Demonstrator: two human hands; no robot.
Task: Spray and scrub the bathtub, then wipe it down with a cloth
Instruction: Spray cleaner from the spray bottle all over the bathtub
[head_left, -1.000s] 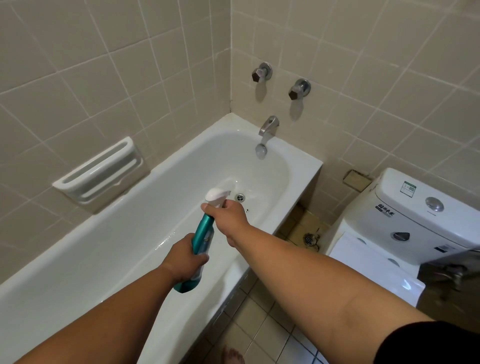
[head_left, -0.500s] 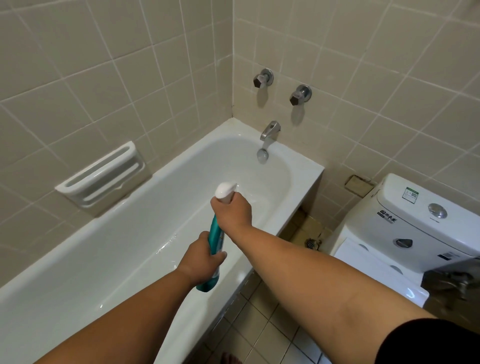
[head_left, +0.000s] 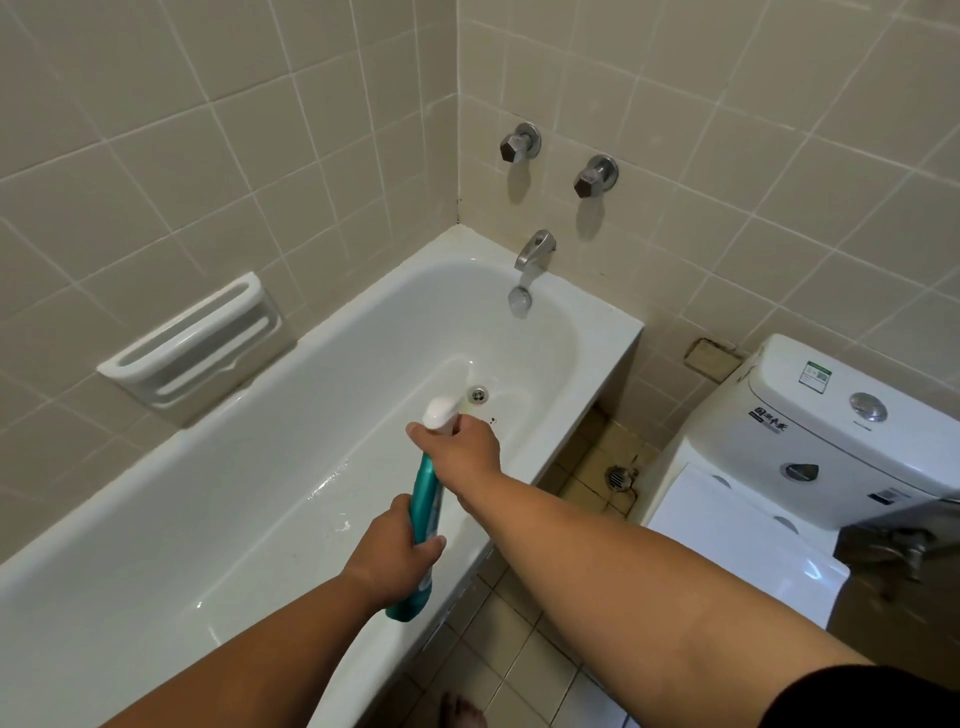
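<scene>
Teal bottle (head_left: 426, 493) above bathtub (head_left: 208, 519): left hand (head_left: 389, 551) grips its body, right hand (head_left: 462, 452) its head.

Glossy beige wall tiles (head_left: 156, 156), pale grout, two walls meeting in corner. White ceramic soap holder (head_left: 192, 343) set in left wall. On far wall: left tap handle (head_left: 519, 144), right tap handle (head_left: 595, 176), chrome spout (head_left: 535, 249) below. White toilet cistern (head_left: 831, 447) at right, chrome flush button (head_left: 867, 407) on top, closed toilet lid (head_left: 737, 540) in front. Tan floor tiles (head_left: 519, 670); round floor drain (head_left: 617, 477) near toilet base. Soft, even light.
</scene>
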